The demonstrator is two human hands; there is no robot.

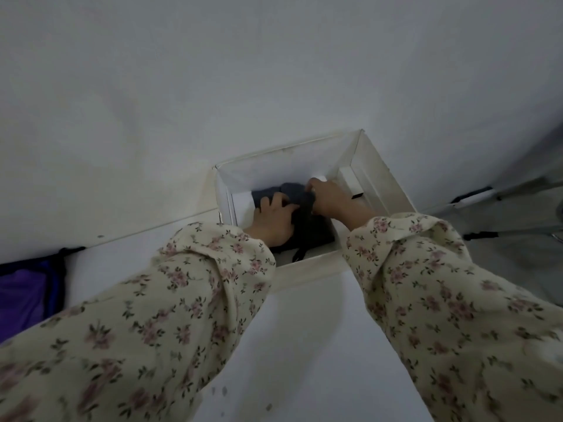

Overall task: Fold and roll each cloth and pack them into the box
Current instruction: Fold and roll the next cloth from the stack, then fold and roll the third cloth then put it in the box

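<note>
A white open box (384, 175) stands on the white table against the wall. Both of my hands reach down into it. A dark grey rolled cloth (294, 190) lies inside, with a darker black cloth (313, 236) in front of it. My left hand (272, 219) lies on the left part of the dark cloths, fingers bent over the grey roll. My right hand (327, 194) grips the cloth from the right, fingers curled around its top. The floor of the box under the hands is mostly hidden.
A purple and black fabric item (29, 292) lies at the table's left edge. Metal tripod legs (502, 193) stand on the floor to the right of the box. A small white block (350, 182) sits inside the box on the right.
</note>
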